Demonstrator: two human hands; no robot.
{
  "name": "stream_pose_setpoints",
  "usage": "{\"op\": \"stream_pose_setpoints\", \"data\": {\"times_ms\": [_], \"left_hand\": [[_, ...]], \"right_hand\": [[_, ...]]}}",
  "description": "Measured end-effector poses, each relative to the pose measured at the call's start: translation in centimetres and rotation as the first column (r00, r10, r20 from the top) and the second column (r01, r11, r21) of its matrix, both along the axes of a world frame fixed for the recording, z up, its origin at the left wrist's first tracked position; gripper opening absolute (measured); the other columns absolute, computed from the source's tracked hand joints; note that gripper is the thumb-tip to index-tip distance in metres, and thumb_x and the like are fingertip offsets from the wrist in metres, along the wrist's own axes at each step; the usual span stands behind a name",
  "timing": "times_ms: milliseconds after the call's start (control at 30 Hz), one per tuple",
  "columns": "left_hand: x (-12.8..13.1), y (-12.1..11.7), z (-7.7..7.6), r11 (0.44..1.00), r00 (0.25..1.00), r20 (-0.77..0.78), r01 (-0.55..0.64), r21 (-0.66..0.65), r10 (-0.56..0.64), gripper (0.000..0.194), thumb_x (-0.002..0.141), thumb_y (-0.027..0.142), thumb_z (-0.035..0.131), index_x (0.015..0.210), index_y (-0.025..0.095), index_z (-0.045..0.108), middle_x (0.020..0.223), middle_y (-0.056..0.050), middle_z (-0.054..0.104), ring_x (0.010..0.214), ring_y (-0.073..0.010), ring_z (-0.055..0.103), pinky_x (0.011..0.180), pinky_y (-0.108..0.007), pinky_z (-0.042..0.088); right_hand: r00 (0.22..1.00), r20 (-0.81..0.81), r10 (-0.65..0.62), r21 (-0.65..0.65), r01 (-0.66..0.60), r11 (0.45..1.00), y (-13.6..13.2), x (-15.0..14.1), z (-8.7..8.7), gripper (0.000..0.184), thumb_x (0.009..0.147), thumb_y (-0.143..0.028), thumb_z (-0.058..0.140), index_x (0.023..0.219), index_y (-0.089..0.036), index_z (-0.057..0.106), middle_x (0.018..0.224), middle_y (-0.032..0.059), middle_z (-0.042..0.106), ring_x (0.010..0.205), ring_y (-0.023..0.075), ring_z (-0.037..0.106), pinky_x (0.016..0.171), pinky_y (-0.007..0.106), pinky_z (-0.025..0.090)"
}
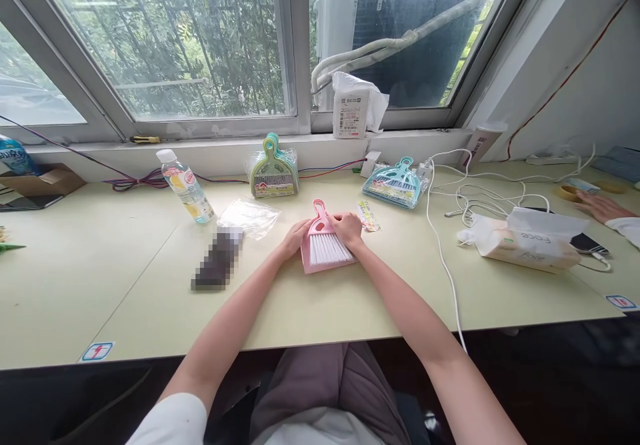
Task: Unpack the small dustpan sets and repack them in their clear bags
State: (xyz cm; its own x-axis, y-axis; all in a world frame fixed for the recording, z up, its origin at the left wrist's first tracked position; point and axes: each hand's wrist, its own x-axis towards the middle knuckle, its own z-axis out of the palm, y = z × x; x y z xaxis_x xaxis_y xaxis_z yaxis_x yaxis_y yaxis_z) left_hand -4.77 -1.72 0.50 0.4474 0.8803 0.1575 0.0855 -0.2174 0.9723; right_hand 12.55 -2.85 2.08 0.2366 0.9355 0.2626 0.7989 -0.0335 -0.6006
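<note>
Left hand (295, 238) and right hand (347, 228) both lightly closed on pink dustpan (307, 258), white brush (325, 248) nested inside; plastic bag (249, 218) just beyond left hand.

A pink dustpan (307, 256) lies flat, white-bristled brush (326, 248) nested inside.

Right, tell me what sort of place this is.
Probably a shared office or workroom: a long pale green desk runs beneath a window, a white charging cable trails across it, and another person's hand rests further along.
</note>
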Motion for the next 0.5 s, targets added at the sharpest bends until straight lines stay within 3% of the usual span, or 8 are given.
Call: {"op": "stream_pose_setpoints", "data": {"times_ms": [133,233,333,500], "left_hand": [[-0.4,-0.2,0.9,0.997,0.998,-0.021,0.052,-0.053,-0.053,0.035,0.085,0.043,0.044,0.086,0.013,0.062,0.079,-0.003,0.063,0.071,-0.0148,0.053,0.070,-0.027,0.042],[-0.7,-0.3,1.3,0.997,0.996,-0.063,0.068,-0.030,-0.070,0.034,0.085,0.041,0.044,0.086,0.013,0.063,0.080,-0.003,0.064,0.072,-0.0155,0.055,0.070,-0.027,0.042],[-0.7,-0.5,1.1,0.999,0.994,-0.108,0.031,0.007,-0.030,0.037,0.087,0.041,0.042,0.093,0.013,0.064,0.091,-0.006,0.067,0.081,-0.0185,0.059,0.075,-0.029,0.045],[-0.2,-0.3,-0.1,0.977,0.975,-0.162,-0.123,0.176,0.152,0.043,0.092,0.041,0.034,0.108,0.016,0.064,0.108,-0.007,0.068,0.098,-0.0215,0.060,0.090,-0.033,0.044]], "right_hand": [[0.992,-0.128,0.012,-0.116,-0.027,0.993,0.5,0.4,0.0,0.040,0.081,-0.043,0.047,0.054,-0.020,0.065,0.060,0.0017,0.066,0.056,0.0122,0.053,0.053,0.024,0.027],[0.991,-0.133,0.029,-0.137,-0.048,0.989,0.5,0.3,0.0,0.040,0.082,-0.043,0.046,0.056,-0.020,0.067,0.063,0.0014,0.068,0.058,0.0121,0.055,0.054,0.024,0.029],[0.997,0.062,0.049,-0.054,-0.046,0.997,-0.2,-0.2,0.2,0.039,0.085,-0.039,0.044,0.063,-0.020,0.070,0.070,0.0042,0.070,0.063,0.0143,0.058,0.057,0.025,0.030],[0.924,0.383,0.021,0.153,-0.086,0.985,-1.5,-1.3,0.2,0.038,0.092,-0.032,0.038,0.080,-0.018,0.071,0.087,0.0098,0.071,0.081,0.0187,0.058,0.068,0.028,0.034]]}}
